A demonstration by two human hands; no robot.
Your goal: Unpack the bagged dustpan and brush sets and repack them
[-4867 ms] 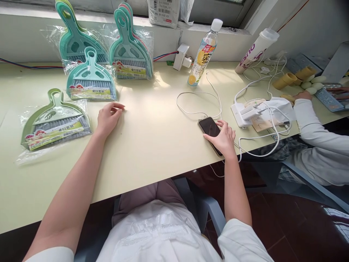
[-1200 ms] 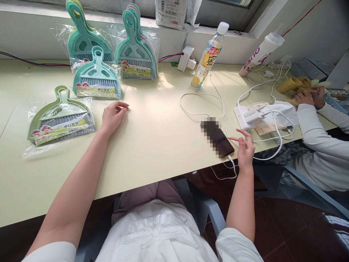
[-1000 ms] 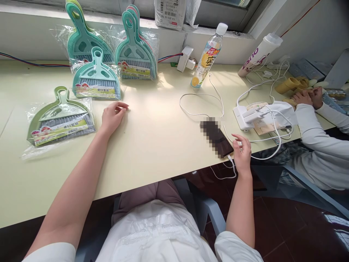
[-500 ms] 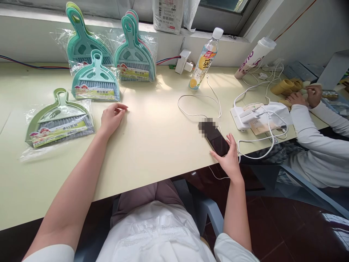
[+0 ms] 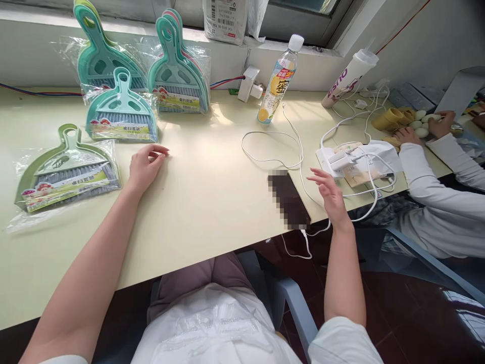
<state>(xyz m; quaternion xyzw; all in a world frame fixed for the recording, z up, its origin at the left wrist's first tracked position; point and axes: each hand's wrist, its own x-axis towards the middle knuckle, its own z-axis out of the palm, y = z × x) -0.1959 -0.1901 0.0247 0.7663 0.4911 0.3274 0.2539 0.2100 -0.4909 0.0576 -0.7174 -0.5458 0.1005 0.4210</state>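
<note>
My left hand (image 5: 146,164) rests on the table with fingers loosely curled and slightly apart, nothing in them. Close to it, on its left, lie a green dustpan and brush set (image 5: 70,169) and a teal dustpan and brush set (image 5: 122,108), both in clear plastic. My right hand (image 5: 330,194) is raised with its fingers spread, just right of a dark smartphone (image 5: 290,199). The phone lies on the table near the front edge, apart from the hand. A white charging cable (image 5: 304,235) is plugged into its lower end.
More bagged dustpan sets (image 5: 180,71) lean at the wall. A drink bottle (image 5: 278,81) and a tall cup (image 5: 350,76) stand at the back. A power strip (image 5: 328,163) with looping cables is to the right. Further right, another person's hands (image 5: 441,124) touch pale round objects.
My right hand has let go of the phone and moved right, away from it. The phone lies flat on the table. My left hand stays by the dustpan sets; the view has shifted slightly.
</note>
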